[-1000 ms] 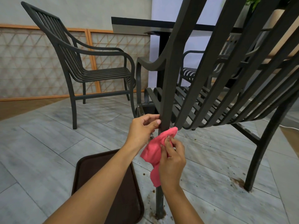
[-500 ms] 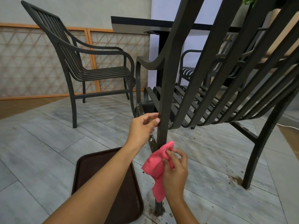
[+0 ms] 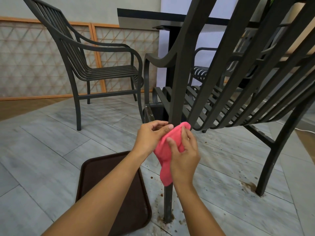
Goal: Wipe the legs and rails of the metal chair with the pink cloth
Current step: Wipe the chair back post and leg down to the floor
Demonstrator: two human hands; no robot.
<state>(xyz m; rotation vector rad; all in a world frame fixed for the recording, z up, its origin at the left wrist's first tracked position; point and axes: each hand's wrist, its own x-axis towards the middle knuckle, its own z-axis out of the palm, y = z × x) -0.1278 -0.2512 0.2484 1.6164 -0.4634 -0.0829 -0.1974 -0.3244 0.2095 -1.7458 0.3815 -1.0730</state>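
Note:
The dark metal chair (image 3: 219,68) stands right in front of me, seen from behind, its near back leg (image 3: 167,201) running down to the floor. The pink cloth (image 3: 166,150) is wrapped around that leg just below the seat. My right hand (image 3: 185,154) grips the cloth against the leg, fingers curled over it. My left hand (image 3: 151,136) holds the leg from the left, thumb and fingertips pinching it at the cloth's upper edge. The cloth's loose end hangs down the leg.
A brown tray (image 3: 119,193) lies on the tiled floor under my left forearm. Brown dirt specks (image 3: 248,185) surround the chair's feet. A second metal chair (image 3: 95,65) stands at the left, a dark table (image 3: 153,16) and a third chair behind.
My right hand slid the cloth down the leg, then back up to just under the seat. My left hand stayed on the leg.

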